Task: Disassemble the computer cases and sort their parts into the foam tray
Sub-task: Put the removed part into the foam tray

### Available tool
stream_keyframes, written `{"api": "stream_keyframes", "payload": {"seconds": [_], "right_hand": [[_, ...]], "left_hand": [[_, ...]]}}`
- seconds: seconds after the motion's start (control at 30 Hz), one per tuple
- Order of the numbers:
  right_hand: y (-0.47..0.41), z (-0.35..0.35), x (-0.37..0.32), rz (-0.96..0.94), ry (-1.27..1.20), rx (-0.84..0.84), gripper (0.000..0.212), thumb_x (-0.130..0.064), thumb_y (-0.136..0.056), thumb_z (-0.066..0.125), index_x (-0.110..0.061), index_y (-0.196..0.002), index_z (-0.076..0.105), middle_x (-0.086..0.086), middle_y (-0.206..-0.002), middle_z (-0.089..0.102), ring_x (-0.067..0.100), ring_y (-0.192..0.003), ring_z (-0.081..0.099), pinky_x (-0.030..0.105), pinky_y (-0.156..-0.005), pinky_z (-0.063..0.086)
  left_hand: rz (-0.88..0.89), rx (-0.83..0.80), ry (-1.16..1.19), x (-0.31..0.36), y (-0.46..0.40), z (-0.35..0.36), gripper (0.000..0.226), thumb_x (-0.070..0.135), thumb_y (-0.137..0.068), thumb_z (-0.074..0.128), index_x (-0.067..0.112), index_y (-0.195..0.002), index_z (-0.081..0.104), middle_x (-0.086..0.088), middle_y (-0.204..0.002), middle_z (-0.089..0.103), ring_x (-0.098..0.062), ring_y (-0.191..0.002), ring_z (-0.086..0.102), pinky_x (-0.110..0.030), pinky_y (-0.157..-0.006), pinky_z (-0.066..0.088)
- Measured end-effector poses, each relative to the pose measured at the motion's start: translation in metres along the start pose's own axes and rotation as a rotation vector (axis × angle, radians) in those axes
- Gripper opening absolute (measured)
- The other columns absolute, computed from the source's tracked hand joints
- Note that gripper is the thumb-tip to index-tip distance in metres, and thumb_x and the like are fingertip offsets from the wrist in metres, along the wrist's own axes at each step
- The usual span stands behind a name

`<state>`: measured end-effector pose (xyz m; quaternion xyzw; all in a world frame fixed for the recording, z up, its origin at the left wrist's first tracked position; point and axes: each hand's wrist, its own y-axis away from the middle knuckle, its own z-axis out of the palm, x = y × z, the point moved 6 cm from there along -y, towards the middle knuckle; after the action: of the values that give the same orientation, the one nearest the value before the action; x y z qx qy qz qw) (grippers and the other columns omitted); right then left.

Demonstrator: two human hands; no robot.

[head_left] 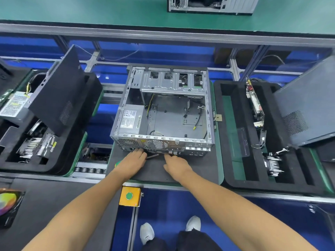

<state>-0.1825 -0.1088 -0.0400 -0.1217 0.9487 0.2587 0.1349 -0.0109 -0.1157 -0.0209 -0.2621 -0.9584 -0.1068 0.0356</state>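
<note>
An open grey computer case (163, 109) lies on a dark mat in the middle of the line, its rear panel facing me. A power supply (130, 118) sits inside at its left, with loose cables across the bare floor. My left hand (134, 158) grips a screwdriver; its green handle (117, 163) peeks out by my wrist and the shaft (152, 156) points right along the rear panel. My right hand (174, 162) reaches to the rear panel beside the shaft's tip, fingers stretched out. Black foam trays lie on the left (81, 156) and on the right (228, 142).
A black side panel (59, 91) leans in the left tray over a power supply (14, 105) and heatsinks. Another panel (308, 105) leans in the right tray beside a circuit board (255, 105) and heatsink (272, 163). Yellow button box (129, 196) at the front edge; another case (212, 4) beyond.
</note>
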Motion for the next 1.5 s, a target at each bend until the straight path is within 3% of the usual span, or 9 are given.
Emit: {"api": "stream_keyframes", "payload": {"seconds": [0.1,0.2,0.33,0.5,0.77,1.07,1.17,1.33,1.5], "right_hand": [[0.02,0.008,0.025,0.147,-0.602,0.014,0.015,-0.016,-0.098,0.04,-0.011,-0.092,0.053,0.012,-0.083,0.069,0.029,-0.06,0.067,0.036,-0.062,0.054],[0.03,0.015,0.04,0.248,-1.093,0.06,0.022,-0.005,-0.101,0.037,-0.005,-0.087,0.053,0.011,-0.066,0.063,0.026,-0.045,0.062,0.025,-0.041,0.04],[0.037,0.026,0.052,0.528,-1.679,0.144,0.027,0.003,-0.094,0.029,0.001,-0.089,0.056,0.017,-0.063,0.066,0.032,-0.054,0.069,0.024,-0.044,0.044],[0.042,0.04,0.052,0.574,-2.057,0.18,0.038,-0.019,-0.099,0.031,0.001,-0.091,0.063,0.023,-0.093,0.073,0.032,-0.083,0.073,0.034,-0.069,0.056],[0.047,0.041,0.052,0.654,-2.275,0.111,0.038,-0.025,-0.107,0.03,-0.006,-0.117,0.061,0.018,-0.109,0.068,0.029,-0.093,0.067,0.046,-0.077,0.055],[0.063,0.032,0.104,0.674,-2.121,-0.001,0.051,-0.023,-0.109,0.023,0.004,-0.107,0.066,0.022,-0.098,0.076,0.03,-0.084,0.076,0.03,-0.06,0.058],[0.069,0.01,0.147,0.601,-2.182,0.121,0.046,-0.018,-0.108,0.023,0.007,-0.111,0.062,0.023,-0.097,0.075,0.032,-0.09,0.075,0.029,-0.059,0.059],[0.079,-0.03,0.23,0.644,-2.143,0.532,0.046,-0.016,-0.107,0.022,0.006,-0.127,0.058,0.023,-0.111,0.07,0.029,-0.097,0.073,0.034,-0.086,0.056],[0.07,-0.059,0.271,0.802,-1.964,0.656,0.042,-0.014,-0.108,0.034,-0.002,-0.146,0.044,0.018,-0.149,0.049,0.035,-0.138,0.048,0.045,-0.113,0.042]], "left_hand": [[-0.038,-0.055,0.001,-0.009,0.0,0.01,0.03,0.024,-0.11,0.046,0.0,-0.123,0.058,-0.022,-0.132,0.053,-0.038,-0.122,0.052,-0.045,-0.101,0.042],[-0.076,-0.042,0.127,0.0,0.003,0.006,0.031,0.03,-0.11,0.044,0.005,-0.124,0.056,-0.015,-0.129,0.053,-0.031,-0.115,0.055,-0.038,-0.096,0.042],[-0.047,0.001,0.308,0.038,0.001,-0.007,0.031,0.035,-0.108,0.049,0.008,-0.121,0.056,-0.005,-0.117,0.053,-0.02,-0.093,0.058,-0.029,-0.079,0.04],[0.014,0.031,0.466,0.093,-0.018,-0.017,0.024,0.035,-0.107,0.052,0.013,-0.117,0.054,0.01,-0.106,0.043,-0.007,-0.081,0.045,-0.024,-0.072,0.035],[0.091,-0.007,0.341,0.131,-0.049,-0.013,0.026,0.034,-0.109,0.046,0.013,-0.118,0.059,-0.002,-0.111,0.053,-0.02,-0.094,0.057,-0.033,-0.079,0.045],[0.101,0.025,0.318,0.134,-0.053,-0.012,0.034,0.036,-0.109,0.047,0.011,-0.126,0.061,-0.007,-0.114,0.056,-0.022,-0.1,0.061,-0.032,-0.086,0.046],[0.114,0.036,0.281,0.139,-0.054,-0.013,0.036,0.039,-0.108,0.048,0.009,-0.119,0.063,-0.008,-0.11,0.058,-0.026,-0.095,0.062,-0.039,-0.084,0.049],[0.105,0.014,0.294,0.141,-0.057,-0.01,0.035,0.041,-0.108,0.045,0.012,-0.117,0.062,-0.005,-0.11,0.056,-0.024,-0.093,0.061,-0.038,-0.083,0.048],[0.065,0.007,0.319,0.142,-0.061,-0.008,0.035,0.041,-0.108,0.047,0.011,-0.119,0.062,-0.006,-0.113,0.057,-0.025,-0.094,0.062,-0.037,-0.083,0.049]]}}
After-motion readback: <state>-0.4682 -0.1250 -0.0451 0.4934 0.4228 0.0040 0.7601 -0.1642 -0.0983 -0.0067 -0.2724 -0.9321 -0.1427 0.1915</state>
